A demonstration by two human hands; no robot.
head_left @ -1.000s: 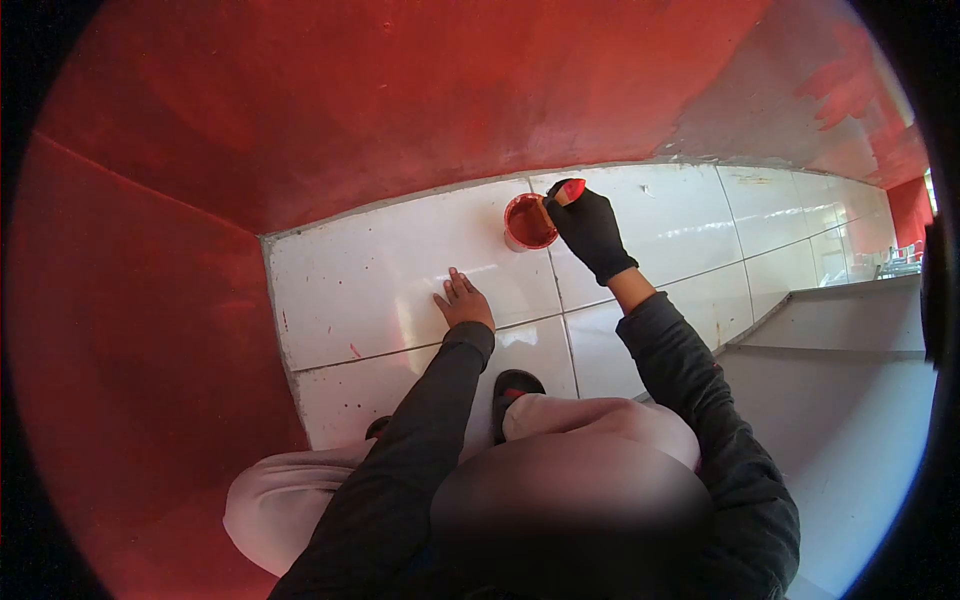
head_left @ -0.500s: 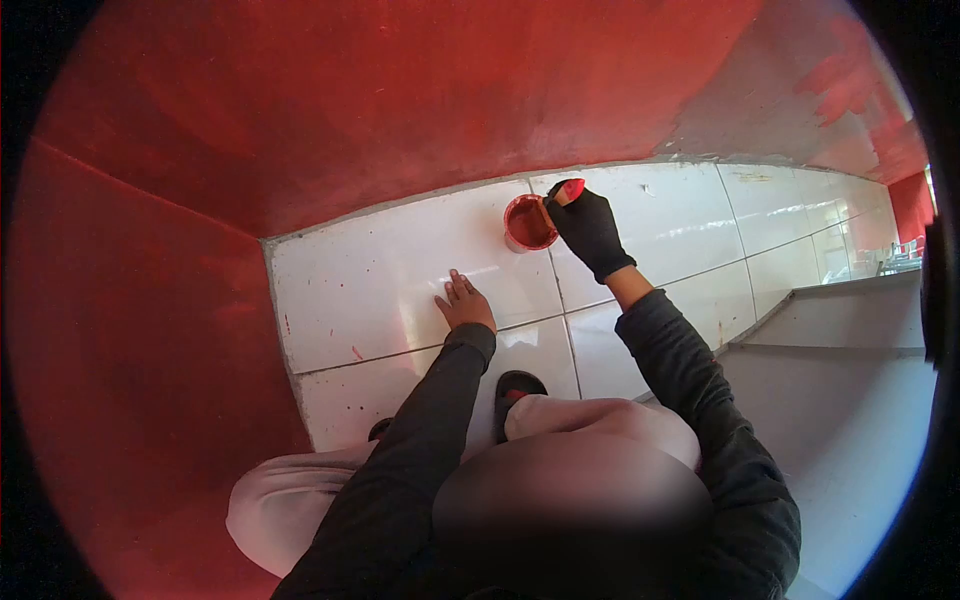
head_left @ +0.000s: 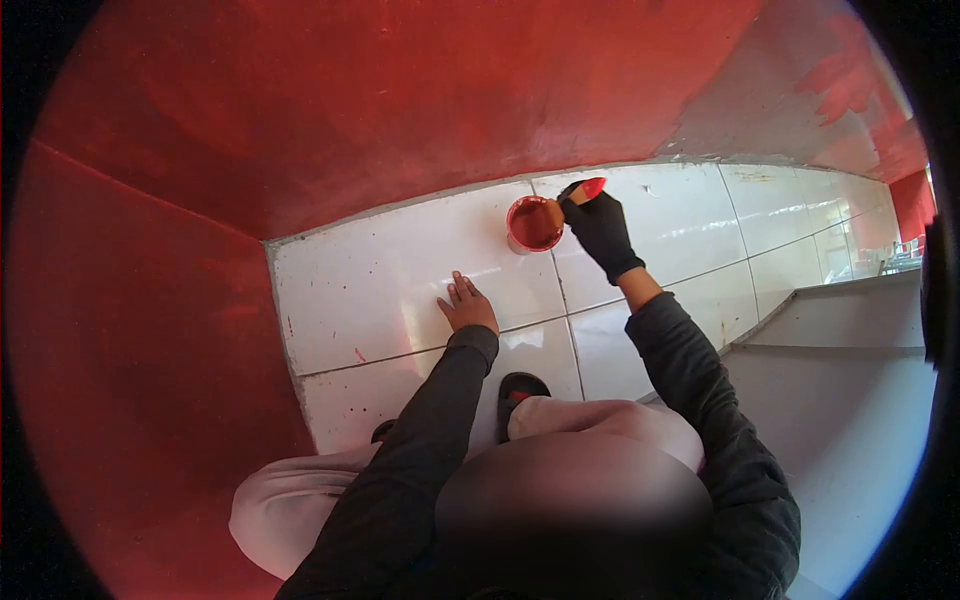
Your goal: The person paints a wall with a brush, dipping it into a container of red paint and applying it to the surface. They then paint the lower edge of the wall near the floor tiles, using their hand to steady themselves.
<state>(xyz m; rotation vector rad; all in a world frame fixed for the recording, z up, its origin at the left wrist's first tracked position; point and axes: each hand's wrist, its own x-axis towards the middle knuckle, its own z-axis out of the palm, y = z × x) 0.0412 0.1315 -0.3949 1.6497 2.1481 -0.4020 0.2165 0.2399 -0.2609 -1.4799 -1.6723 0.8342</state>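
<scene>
A small tub of red paint [head_left: 530, 228] stands on the white tiled floor, its rim smeared red. Gloved in black, my right hand [head_left: 600, 227] grips a paintbrush [head_left: 588, 191] just right of the tub. The brush handle has a red end, and its other end reaches over the tub's right rim; the bristles cannot be made out clearly. Bare and with fingers spread, my left hand [head_left: 468, 304] rests on the tiles to the lower left of the tub.
A red-painted wall [head_left: 400, 90] runs behind the tub, with a greyish patch [head_left: 745, 100] toward the right. Another red wall [head_left: 140, 340] meets it at the left corner. Grey panels [head_left: 840, 400] stand at the right. My shoe [head_left: 519, 387] is on the white tiles [head_left: 650, 215].
My right hand has shifted slightly right, and the brush handle has tilted further to the right. My left hand stays on the floor.
</scene>
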